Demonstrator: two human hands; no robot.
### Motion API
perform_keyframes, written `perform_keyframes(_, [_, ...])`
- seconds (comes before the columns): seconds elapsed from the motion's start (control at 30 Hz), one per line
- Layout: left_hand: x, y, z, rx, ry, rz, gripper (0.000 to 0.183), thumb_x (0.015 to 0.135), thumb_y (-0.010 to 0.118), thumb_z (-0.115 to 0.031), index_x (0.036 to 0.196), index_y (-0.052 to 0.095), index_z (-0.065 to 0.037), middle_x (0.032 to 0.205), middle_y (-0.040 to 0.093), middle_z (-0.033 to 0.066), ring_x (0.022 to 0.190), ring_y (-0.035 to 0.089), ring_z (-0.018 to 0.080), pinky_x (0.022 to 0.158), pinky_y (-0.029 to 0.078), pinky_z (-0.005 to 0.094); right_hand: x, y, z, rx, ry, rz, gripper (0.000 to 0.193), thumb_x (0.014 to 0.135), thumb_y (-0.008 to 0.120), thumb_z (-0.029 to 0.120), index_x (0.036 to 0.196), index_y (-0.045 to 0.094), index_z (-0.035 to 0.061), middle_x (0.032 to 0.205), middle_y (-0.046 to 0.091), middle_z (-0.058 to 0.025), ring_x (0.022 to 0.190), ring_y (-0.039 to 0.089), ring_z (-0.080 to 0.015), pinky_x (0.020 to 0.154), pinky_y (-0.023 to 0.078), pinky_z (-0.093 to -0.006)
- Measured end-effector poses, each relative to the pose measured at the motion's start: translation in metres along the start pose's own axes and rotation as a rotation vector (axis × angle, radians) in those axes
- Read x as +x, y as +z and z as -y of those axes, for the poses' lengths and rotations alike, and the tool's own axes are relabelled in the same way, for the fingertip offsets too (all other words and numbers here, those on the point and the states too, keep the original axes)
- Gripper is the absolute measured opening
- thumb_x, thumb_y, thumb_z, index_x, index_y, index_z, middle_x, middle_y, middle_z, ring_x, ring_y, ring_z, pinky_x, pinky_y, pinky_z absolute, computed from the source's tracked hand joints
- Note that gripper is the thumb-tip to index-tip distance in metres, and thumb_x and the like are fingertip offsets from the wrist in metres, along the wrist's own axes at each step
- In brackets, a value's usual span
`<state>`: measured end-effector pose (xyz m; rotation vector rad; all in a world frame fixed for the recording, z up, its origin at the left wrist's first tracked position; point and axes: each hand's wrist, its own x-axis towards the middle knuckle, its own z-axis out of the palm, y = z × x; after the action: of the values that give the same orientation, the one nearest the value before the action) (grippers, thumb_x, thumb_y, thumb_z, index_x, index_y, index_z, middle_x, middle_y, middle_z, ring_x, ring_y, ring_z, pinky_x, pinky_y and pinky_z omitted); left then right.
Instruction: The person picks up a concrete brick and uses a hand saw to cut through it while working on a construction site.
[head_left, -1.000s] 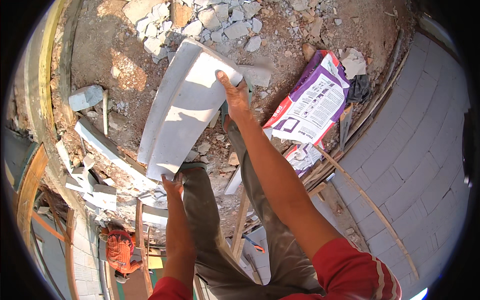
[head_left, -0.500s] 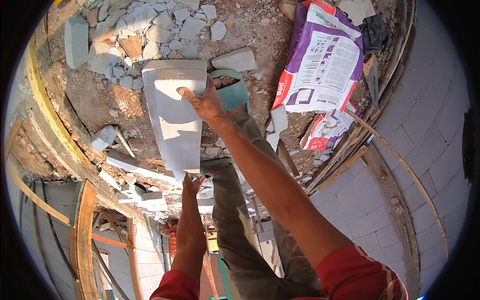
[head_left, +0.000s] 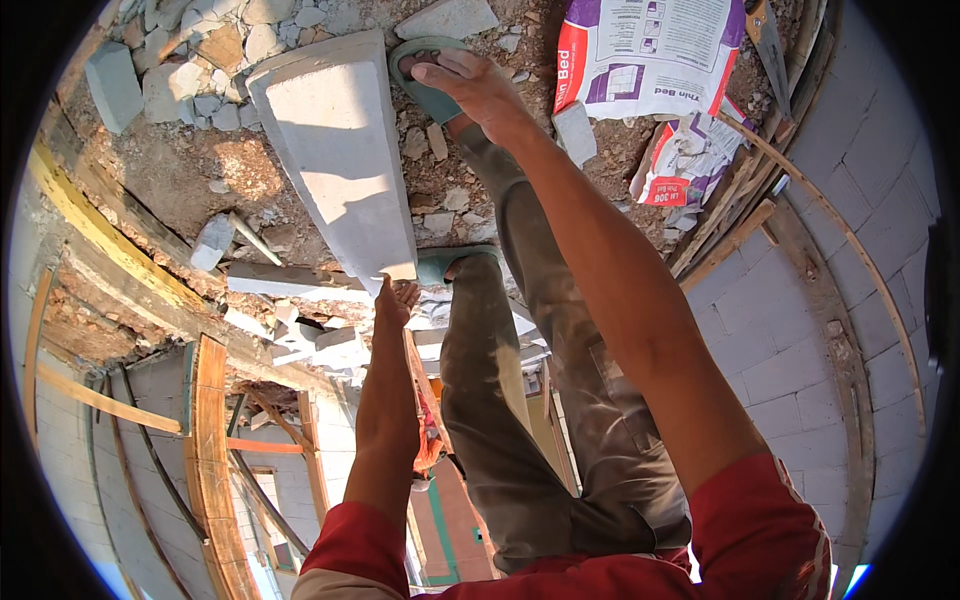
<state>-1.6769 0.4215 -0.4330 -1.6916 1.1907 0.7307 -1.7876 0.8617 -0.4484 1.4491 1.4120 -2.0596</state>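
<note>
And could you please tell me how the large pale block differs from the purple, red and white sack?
The block is plain pale grey, while the sack is printed purple, red and white. The block looks rigid and thick; the sack looks limp and flattened. The left hand is at the block's near end, while the sack lies untouched. Both have broad pale surfaces.

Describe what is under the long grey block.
Beside the grey block, brown soil and stone chunks show; whatever lies directly beneath is covered by it and cannot be seen.
</note>
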Motion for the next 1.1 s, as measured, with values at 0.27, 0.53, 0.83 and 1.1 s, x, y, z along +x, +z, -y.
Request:
perform_keyframes(0.27, [-0.009, -0.016, 0.006, 0.038, 0.083, 0.099, 0.093, 0.089, 0.057, -0.056, 0.149, 0.018, 0.003, 0.147, 0.034, 0.0225, 0.138, 0.034, 0.0352, 0.111, 0.032, 0.052, -0.052, 0.025, -0.086, 0.299, 0.123, -0.227, 0.052, 0.09, 0.06, 0.049, 0.117, 0.065, 0.0047, 0.104, 0.066, -0.0069, 0.097, 0.059, -0.0199, 0.083, 0.045, -0.0366])
perform_keyframes(0.53, [0.02, -0.076, 0.003, -0.308, 0.092, -0.077, 0.091, 0.091, 0.045, -0.061, 0.151, 0.013, -0.002, 0.151, 0.026, 0.0208, 0.139, 0.031, 0.037, 0.113, 0.027, 0.0538, -0.151, 0.144, -0.242, 0.196, 0.732, -0.164, 0.037, 0.094, 0.054, 0.037, 0.104, 0.065, 0.0027, 0.103, 0.067, -0.0053, 0.116, 0.055, -0.0243, 0.09, 0.049, -0.0381])
perform_keyframes(0.83, [0.046, -0.059, 0.01, -0.445, 0.231, 0.392, 0.07, 0.083, 0.053, -0.045, 0.143, 0.036, -0.013, 0.148, 0.033, 0.0139, 0.138, 0.031, 0.0339, 0.113, 0.024, 0.0573, -0.198, 0.166, -0.372, -1.397, -0.312, 0.464, 0.016, 0.072, 0.06, 0.007, 0.084, 0.07, 0.0096, 0.093, 0.066, -0.0052, 0.106, 0.058, -0.02, 0.086, 0.049, -0.0308])
perform_keyframes(1.1, [0.035, -0.018, 0.017, -0.472, 0.184, 0.542, 0.069, 0.08, 0.052, -0.045, 0.14, 0.041, -0.013, 0.142, 0.04, 0.0137, 0.134, 0.035, 0.0333, 0.109, 0.027, 0.0571, -0.183, 0.168, -0.415, -0.986, -0.152, 0.386, 0.027, 0.079, 0.056, 0.005, 0.103, 0.068, 0.0072, 0.109, 0.065, -0.0052, 0.114, 0.055, -0.0195, 0.094, 0.047, -0.0277])
